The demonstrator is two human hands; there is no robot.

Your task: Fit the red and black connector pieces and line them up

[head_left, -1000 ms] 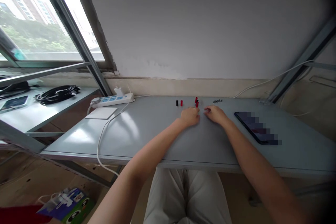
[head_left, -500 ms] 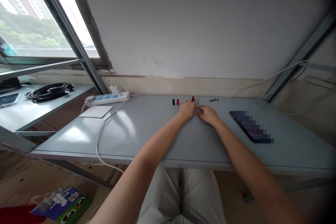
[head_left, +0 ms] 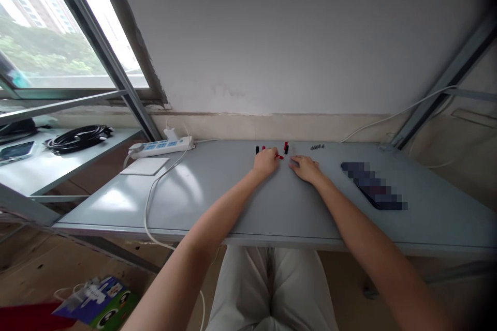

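Note:
My left hand (head_left: 266, 161) is closed on a small red piece (head_left: 279, 157) that sticks out to the right of its fingers. Just behind this hand, a black piece (head_left: 257, 150) stands on the table, with a red piece (head_left: 263, 148) partly hidden beside it. Between the hands and farther back are another red piece (head_left: 286, 145) and a black piece (head_left: 286, 150), close together. My right hand (head_left: 305, 167) rests on the tabletop, fingers apart, near a faint clear item (head_left: 293, 149). Several small dark metal bits (head_left: 317, 147) lie behind it to the right.
A phone with a blurred screen (head_left: 373, 186) lies at the right of the grey table (head_left: 279, 207). At the left are a white power strip (head_left: 166, 146), a white flat square (head_left: 144, 166) and a white cable (head_left: 146, 207) crossing the front edge. A wall stands behind.
My left hand has moved left, away from the right hand, and a red piece now shows in its fingers. The red and black pieces between the hands are more exposed.

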